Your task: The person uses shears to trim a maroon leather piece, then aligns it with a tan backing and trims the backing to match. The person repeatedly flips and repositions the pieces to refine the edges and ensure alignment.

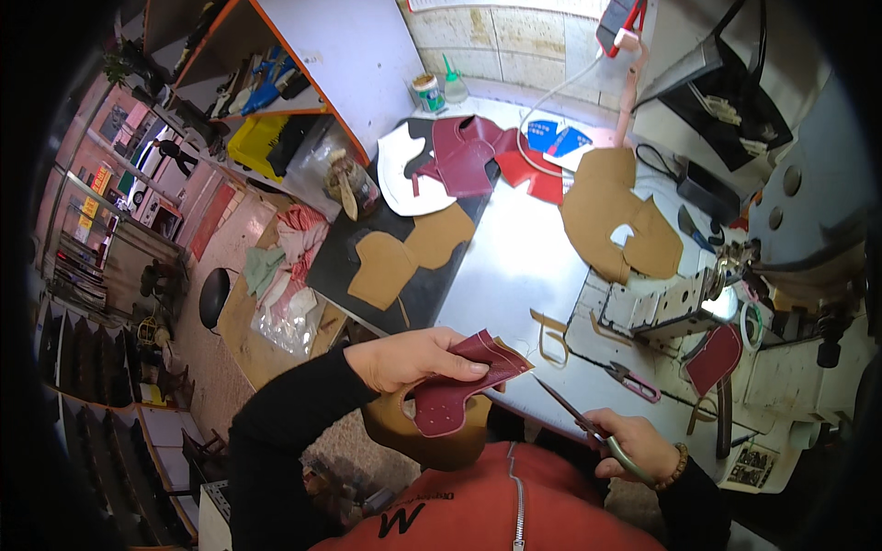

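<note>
Leather [446, 397] is pinched in the left grip [413, 360]; the right grip [638, 445] clasps scissors [571, 410]: probably trimming, next calling for scissors at its edge.

Black sleeves [285, 436], red zipped garment [450, 514], beaded bracelet [680, 466].

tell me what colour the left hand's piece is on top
The piece is dark red on top, clearest in the head view.

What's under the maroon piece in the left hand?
Tan material shows below the maroon piece; whatever else lies behind it is covered, as are most fingers of the left hand.
</note>
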A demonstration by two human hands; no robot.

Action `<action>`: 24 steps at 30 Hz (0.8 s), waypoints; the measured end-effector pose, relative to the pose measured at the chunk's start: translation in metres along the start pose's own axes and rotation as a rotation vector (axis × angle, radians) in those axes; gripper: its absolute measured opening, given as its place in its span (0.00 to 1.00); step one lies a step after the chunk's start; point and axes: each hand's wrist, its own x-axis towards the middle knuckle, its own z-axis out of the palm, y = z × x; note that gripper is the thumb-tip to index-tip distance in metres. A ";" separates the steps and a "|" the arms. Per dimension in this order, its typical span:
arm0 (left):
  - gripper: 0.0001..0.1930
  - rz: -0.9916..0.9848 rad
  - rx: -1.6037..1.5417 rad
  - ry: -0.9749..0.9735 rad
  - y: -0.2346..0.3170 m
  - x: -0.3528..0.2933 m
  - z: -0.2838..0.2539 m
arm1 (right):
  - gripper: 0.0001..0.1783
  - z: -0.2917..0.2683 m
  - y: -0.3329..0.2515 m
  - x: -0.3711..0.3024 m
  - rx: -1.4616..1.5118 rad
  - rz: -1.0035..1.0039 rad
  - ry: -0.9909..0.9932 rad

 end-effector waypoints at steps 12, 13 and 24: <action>0.19 -0.153 0.018 -0.037 -0.010 0.012 0.000 | 0.49 0.015 -0.005 0.016 -0.222 -0.239 0.263; 0.19 -0.163 0.007 -0.033 -0.010 0.012 -0.001 | 0.49 0.015 -0.006 0.017 -0.280 -0.254 0.302; 0.19 -0.190 -0.023 -0.053 -0.003 0.011 0.001 | 0.43 0.006 -0.006 0.018 -0.625 -0.385 0.477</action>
